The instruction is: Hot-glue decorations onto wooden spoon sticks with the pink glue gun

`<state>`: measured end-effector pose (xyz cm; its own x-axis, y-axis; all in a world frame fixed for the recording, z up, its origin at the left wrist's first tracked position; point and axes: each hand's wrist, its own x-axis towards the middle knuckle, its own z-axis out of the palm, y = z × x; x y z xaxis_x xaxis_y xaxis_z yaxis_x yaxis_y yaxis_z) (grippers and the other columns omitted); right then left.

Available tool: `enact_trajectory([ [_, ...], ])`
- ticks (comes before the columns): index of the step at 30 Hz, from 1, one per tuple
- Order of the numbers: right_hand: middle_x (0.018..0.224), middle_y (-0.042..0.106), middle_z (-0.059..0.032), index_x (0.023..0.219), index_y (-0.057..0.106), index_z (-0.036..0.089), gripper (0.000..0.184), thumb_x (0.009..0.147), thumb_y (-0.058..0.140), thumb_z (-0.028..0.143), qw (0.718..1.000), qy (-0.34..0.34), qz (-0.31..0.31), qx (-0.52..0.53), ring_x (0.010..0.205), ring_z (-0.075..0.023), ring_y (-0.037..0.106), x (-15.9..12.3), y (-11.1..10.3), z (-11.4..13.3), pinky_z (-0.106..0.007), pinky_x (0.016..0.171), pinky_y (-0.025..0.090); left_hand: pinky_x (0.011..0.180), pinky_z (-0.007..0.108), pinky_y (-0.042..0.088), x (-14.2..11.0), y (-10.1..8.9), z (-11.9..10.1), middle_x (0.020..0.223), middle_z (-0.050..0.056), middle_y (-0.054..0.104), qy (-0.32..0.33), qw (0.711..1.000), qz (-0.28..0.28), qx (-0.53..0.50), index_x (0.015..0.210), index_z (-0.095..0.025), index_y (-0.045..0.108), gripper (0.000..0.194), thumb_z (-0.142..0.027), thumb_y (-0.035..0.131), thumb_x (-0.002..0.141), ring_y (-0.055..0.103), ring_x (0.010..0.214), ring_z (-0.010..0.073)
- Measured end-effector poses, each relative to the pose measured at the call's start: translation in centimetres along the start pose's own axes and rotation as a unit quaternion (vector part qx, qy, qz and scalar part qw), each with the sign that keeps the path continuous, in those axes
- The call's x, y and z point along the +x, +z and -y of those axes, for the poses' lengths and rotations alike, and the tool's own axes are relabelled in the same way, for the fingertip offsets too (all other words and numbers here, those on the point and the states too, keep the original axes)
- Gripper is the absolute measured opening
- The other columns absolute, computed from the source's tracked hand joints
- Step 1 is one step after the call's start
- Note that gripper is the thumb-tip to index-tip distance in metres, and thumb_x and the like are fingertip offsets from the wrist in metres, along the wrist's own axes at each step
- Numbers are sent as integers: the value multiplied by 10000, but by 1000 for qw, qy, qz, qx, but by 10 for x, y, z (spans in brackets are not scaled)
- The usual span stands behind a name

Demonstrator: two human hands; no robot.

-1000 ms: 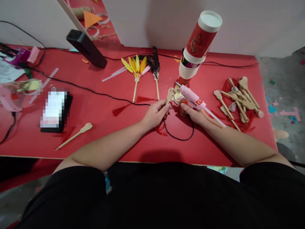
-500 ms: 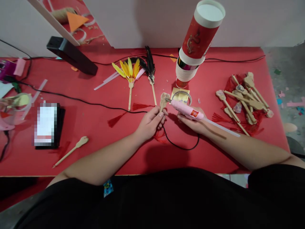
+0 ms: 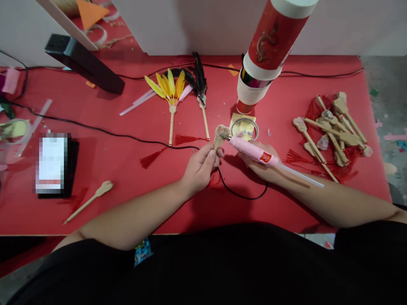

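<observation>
My left hand [image 3: 201, 163] pinches the handle of a small wooden stick [image 3: 218, 134], its flat shaped head pointing up and away. My right hand [image 3: 260, 163] grips a pink glue gun [image 3: 251, 149] with a clear glue rod sticking out behind over my forearm. The gun's metal nozzle touches the head of the stick. Both hands hover just above the red table [image 3: 159, 186] near its middle. The gun's black cord [image 3: 241, 195] loops under my hands.
A yellow feather fan [image 3: 168, 87] and a black feather fan [image 3: 200, 80] lie behind my hands. A tall red tube [image 3: 270, 38] on stacked cups stands at the back right. Several wooden sticks [image 3: 330, 131] are piled at right. A lone wooden stick [image 3: 87, 201] and a dark device [image 3: 52, 163] lie left.
My right hand has lifted the glue gun off its wire stand and brought the nozzle onto the stick's head. My left hand has kept holding the stick.
</observation>
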<state>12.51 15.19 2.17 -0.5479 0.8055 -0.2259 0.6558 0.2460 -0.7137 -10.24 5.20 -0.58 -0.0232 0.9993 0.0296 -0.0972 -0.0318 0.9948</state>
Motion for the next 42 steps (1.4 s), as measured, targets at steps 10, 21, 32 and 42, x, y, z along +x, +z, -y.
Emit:
enact_trajectory([
  [10, 981, 798, -100, 1059, 722, 254, 354, 985, 570, 564, 1000, 8, 0, -20, 840, -276, 733, -3, -2, -1, -335, 734, 515, 550, 287, 287, 2, -1, 1, 651, -83, 397, 10, 1000, -4, -4, 1034, -218, 672, 480, -651, 580, 1219, 309, 549, 110],
  [21, 1027, 821, -130, 1105, 756, 245, 265, 1055, 691, 498, 1000, 11, -16, 23, 844, -281, 732, -4, 1, -9, -355, 715, 509, 578, 293, 361, 2, 0, -3, 615, -70, 437, -6, 999, -39, 25, 1007, -221, 753, 512, -695, 650, 1172, 384, 545, 124],
  [32, 1003, 828, -128, 1079, 776, 235, 267, 964, 749, 474, 999, 26, 25, 36, 804, -254, 685, 8, 1, -22, -336, 683, 496, 632, 294, 422, 2, -1, -3, 610, -64, 453, -1, 998, -50, 34, 1050, -213, 813, 515, -697, 674, 1160, 452, 578, 133],
  [42, 1030, 823, -146, 1085, 785, 241, 312, 1028, 729, 543, 998, 21, -37, 43, 857, -287, 723, 0, -1, -10, -390, 769, 575, 651, 304, 455, 4, -1, -5, 606, -55, 464, 0, 998, -48, 32, 1050, -215, 836, 540, -722, 678, 1147, 482, 598, 148],
])
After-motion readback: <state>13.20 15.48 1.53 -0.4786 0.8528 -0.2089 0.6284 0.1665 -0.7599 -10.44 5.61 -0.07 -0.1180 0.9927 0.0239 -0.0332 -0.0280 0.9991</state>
